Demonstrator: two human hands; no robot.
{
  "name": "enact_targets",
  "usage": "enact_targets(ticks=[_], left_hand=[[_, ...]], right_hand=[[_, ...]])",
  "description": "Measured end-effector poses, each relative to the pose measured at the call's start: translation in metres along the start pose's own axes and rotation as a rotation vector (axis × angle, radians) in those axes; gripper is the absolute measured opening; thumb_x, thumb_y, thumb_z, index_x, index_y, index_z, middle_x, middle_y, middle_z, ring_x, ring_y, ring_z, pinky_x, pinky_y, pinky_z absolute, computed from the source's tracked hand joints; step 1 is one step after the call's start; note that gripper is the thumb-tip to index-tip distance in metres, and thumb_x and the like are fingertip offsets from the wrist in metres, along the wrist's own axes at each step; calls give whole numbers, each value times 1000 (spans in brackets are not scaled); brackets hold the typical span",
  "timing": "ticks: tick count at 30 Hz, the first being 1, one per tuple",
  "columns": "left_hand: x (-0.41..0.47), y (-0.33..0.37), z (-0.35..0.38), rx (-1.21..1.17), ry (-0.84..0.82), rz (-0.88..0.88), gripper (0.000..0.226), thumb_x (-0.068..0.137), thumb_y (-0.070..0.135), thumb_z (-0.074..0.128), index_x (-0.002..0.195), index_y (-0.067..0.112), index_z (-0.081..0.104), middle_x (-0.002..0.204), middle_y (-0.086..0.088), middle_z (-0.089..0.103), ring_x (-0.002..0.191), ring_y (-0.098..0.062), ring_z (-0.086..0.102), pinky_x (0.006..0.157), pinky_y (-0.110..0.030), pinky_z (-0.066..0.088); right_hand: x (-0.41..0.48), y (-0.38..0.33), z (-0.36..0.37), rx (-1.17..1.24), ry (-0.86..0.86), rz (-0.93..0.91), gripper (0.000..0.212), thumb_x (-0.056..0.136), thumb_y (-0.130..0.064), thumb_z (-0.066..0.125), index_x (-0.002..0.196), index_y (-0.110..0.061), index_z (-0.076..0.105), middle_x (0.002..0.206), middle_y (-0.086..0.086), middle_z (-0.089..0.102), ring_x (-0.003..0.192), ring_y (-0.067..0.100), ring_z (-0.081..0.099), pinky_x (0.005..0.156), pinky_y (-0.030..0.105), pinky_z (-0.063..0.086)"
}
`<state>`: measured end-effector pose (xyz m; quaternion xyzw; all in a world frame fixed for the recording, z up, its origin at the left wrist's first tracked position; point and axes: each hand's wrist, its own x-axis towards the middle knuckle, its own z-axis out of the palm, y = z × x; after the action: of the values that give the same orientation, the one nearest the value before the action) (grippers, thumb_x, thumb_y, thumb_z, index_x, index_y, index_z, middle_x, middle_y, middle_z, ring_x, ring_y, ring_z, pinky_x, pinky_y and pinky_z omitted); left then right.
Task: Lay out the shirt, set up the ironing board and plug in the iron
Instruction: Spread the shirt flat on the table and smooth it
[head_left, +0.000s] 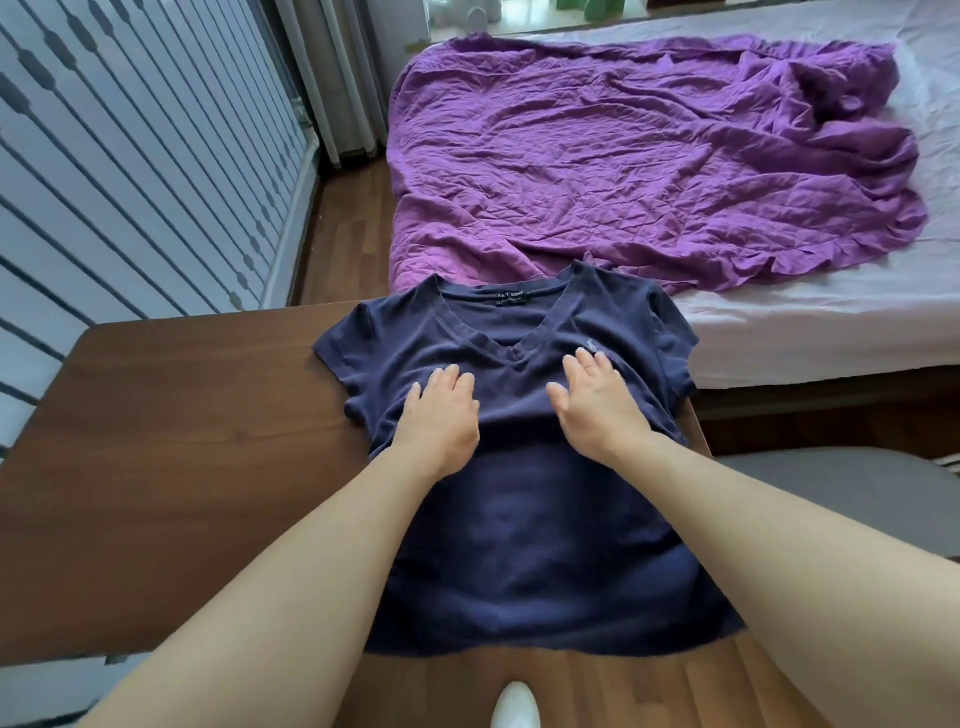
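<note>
My navy shirt (519, 493) lies face up on the brown table (182, 415), collar at twelve o'clock and hem at six, set toward the table's three o'clock side. Both my hands are flat on its chest with fingers straight and close together, holding nothing and only pressing the cloth. My left hand (441, 410) sits just at eight o'clock of the V-neck point, and my right hand (597, 410) at four o'clock of it, with its fingertips beside the small stitched logo. To do this smoothing well, I think I should sweep from the middle outward, the left palm toward nine o'clock and the right toward three. After that I would draw both down toward six, so the creases across the belly run off at the hem and do not bunch under my wrists. Light, even pressure should do, because a thin knit like this stretches and skews if dragged hard. The collar seems to reach past the far table edge, the sleeve at three o'clock seems to reach past the side edge, and the hem droops over the near edge. I would therefore slide the whole shirt toward nine o'clock onto bare wood before calling it laid out. Beyond it, at twelve to one o'clock, a crumpled purple sheet (649, 156) covers the bed (831, 322). No ironing board or iron is in view, so I judge those steps not yet begun.
</note>
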<state>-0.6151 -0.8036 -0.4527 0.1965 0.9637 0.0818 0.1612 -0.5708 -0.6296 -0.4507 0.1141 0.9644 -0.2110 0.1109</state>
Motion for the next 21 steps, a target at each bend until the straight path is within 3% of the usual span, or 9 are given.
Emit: enact_targets(ticks=[3,10,14,18,21], left_hand=[[28,-12,3,-7,-5,-6,50,101,26,27,147,10,18,159,-8,10,146,-23,6,119,-43,10],[68,-27,9,20,-171,-110,79,90,64,25,148,26,-14,156,1,-24,143,-26,-23,112,-57,-12],[76,-33,8,33,-175,-97,82,86,70,22,146,29,-17,156,3,-26,142,-25,-27,111,-59,-15],[79,-32,8,61,-70,-76,87,85,73,21,147,25,-16,156,0,-24,142,-26,-28,112,-57,-15],[86,-33,11,52,-98,-119,91,81,77,19,145,27,-23,154,1,-30,140,-26,-31,110,-59,-17]], right_hand=[[27,0,9,-37,0,30,49,102,-29,26,145,-5,24,159,12,11,148,29,1,120,42,7],[69,3,25,-143,-79,163,67,98,-51,21,151,-22,-8,160,-4,-16,145,25,-21,116,48,-13],[74,3,28,-167,-31,161,68,97,-53,19,151,-21,-8,160,-3,-15,145,24,-21,115,48,-14],[78,1,25,-170,94,143,71,96,-55,24,152,-19,-2,160,-1,-14,146,23,-19,115,48,-15],[86,6,25,-166,26,185,74,93,-63,19,150,-25,-10,159,-4,-19,145,24,-23,113,50,-16]])
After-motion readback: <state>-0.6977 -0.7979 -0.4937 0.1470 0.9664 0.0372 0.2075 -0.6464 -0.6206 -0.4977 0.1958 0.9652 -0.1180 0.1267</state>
